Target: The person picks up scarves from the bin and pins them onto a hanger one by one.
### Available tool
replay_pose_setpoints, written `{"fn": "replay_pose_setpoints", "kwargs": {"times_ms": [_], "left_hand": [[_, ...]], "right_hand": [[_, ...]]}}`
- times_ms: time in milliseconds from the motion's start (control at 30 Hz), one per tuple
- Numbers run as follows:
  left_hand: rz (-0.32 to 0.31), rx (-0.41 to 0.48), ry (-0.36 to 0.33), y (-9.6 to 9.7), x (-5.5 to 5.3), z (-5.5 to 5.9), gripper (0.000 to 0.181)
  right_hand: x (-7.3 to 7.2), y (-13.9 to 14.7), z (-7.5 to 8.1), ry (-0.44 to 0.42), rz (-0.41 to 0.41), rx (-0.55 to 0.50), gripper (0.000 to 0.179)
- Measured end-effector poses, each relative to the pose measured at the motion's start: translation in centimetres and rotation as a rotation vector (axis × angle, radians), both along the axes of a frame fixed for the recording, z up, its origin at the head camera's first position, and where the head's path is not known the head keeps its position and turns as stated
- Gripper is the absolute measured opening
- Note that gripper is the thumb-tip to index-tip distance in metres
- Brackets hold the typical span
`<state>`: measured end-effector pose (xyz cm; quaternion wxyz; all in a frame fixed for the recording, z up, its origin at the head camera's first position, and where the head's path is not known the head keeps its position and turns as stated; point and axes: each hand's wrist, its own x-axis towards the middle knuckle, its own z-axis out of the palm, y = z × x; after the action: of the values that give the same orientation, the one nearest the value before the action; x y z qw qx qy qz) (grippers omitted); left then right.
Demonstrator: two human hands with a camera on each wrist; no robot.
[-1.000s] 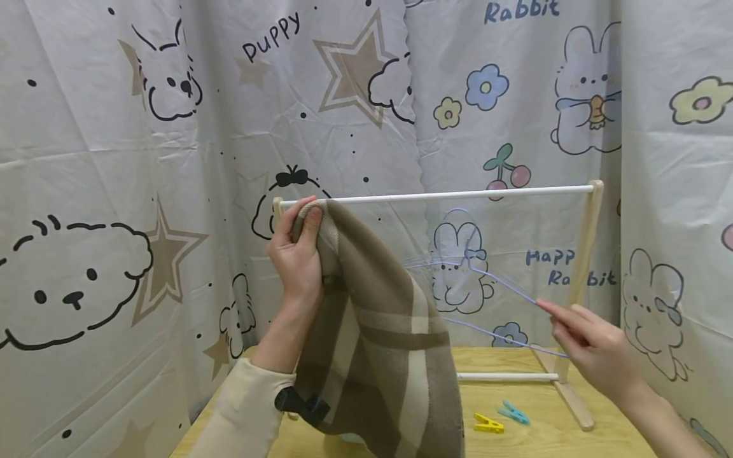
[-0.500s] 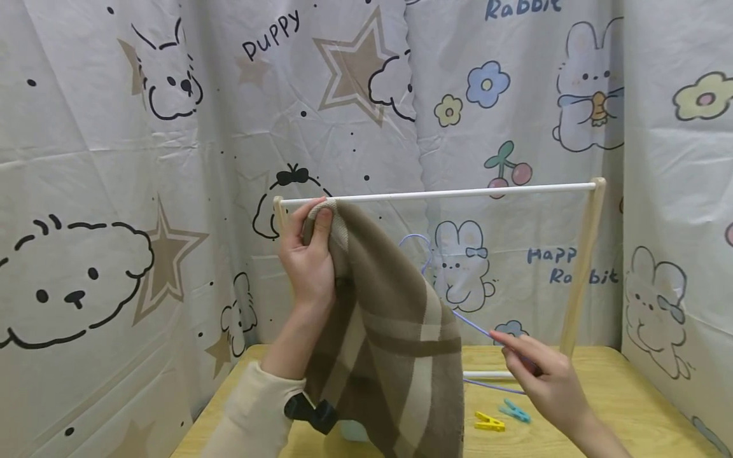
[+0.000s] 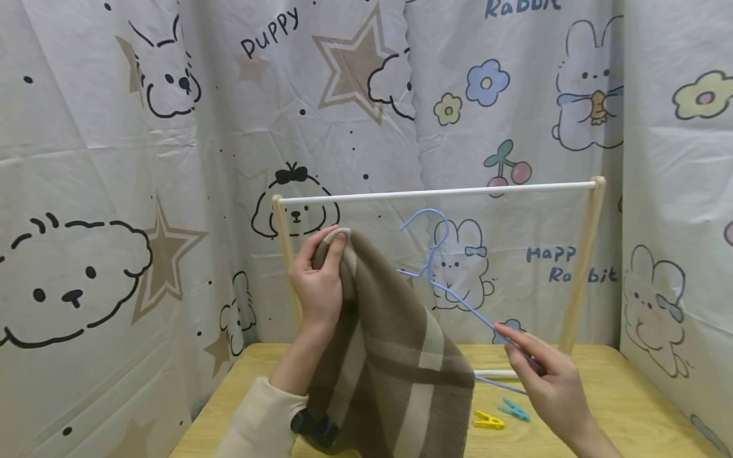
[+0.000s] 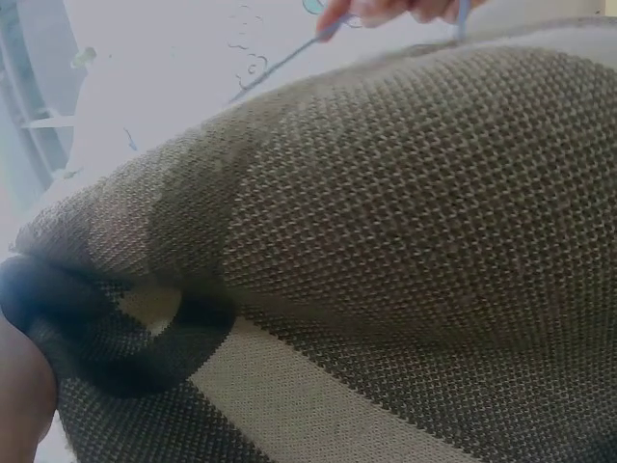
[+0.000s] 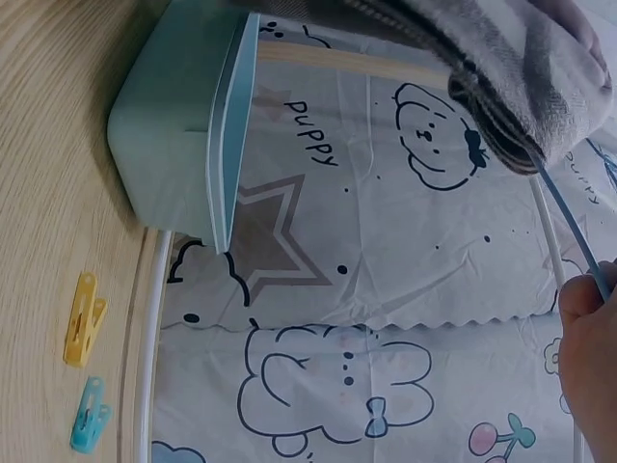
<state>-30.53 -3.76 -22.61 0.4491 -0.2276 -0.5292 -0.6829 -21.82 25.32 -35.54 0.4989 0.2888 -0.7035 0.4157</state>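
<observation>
In the head view my left hand pinches the gathered top of a brown-and-cream checked knit cloth, which hangs down in folds. My right hand grips one sloping arm of a thin purple clothes hanger. The hanger's hook rises to the right of the left hand, and much of its frame is hidden behind the cloth. The right wrist view shows the hanger passing by the folded cloth edge. Close weave of the cloth fills most of the left wrist view.
Behind the hands stands a drying rack with a white top rail and wooden posts. A yellow clothespin and a blue clothespin lie on the wooden table. A pale green bin stands on the table.
My right hand has moved left and down with the hanger, bringing it close to the cloth. The left hand has shifted right and lowered with the cloth, away from the rail.
</observation>
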Motion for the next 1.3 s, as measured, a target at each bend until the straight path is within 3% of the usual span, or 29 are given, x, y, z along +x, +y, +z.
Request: {"fn": "replay_pose_setpoints", "kwargs": {"times_ms": [267, 433, 600, 700, 867, 933, 1033, 1133, 1200, 1300], "left_hand": [[0.009, -0.060, -0.076, 0.2, -0.5, -2.3, 0.019], [0.015, -0.058, -0.090, 0.4, -0.5, -3.5, 0.019], [-0.018, -0.094, -0.108, 0.4, -0.6, -4.5, 0.017], [-0.028, -0.187, -0.167, 0.3, -0.8, -4.6, 0.016], [-0.050, -0.473, -0.358, 0.5, -1.4, -4.3, 0.016], [-0.075, -0.525, -0.412, 0.8, -1.7, -4.2, 0.017], [-0.111, -0.460, -0.435, 1.4, -2.3, -4.1, 0.019], [-0.122, -0.295, -0.416, 1.8, -2.9, -3.7, 0.020], [-0.135, -0.177, -0.398, 2.1, -3.4, -3.3, 0.019], [-0.216, 0.064, -0.421, 2.2, -3.8, -2.6, 0.014]], "right_hand": [[0.1, -0.7, -0.1, -0.021, 0.025, -0.051, 0.042], [0.2, -1.0, 0.0, -0.021, 0.025, -0.074, 0.041], [0.5, -1.3, 0.2, -0.004, 0.027, -0.081, 0.040], [0.6, -1.6, 0.3, 0.022, 0.037, -0.078, 0.040], [1.0, -2.2, 0.2, 0.065, 0.067, -0.051, 0.042], [1.2, -2.4, -0.1, 0.064, 0.105, -0.046, 0.043], [1.4, -2.8, -0.5, 0.053, 0.181, -0.052, 0.044], [1.6, -3.2, -0.7, 0.036, 0.234, -0.062, 0.046], [2.0, -3.4, -0.8, 0.010, 0.235, -0.065, 0.046], [3.0, -3.7, -1.0, -0.090, 0.166, -0.061, 0.047]]}}
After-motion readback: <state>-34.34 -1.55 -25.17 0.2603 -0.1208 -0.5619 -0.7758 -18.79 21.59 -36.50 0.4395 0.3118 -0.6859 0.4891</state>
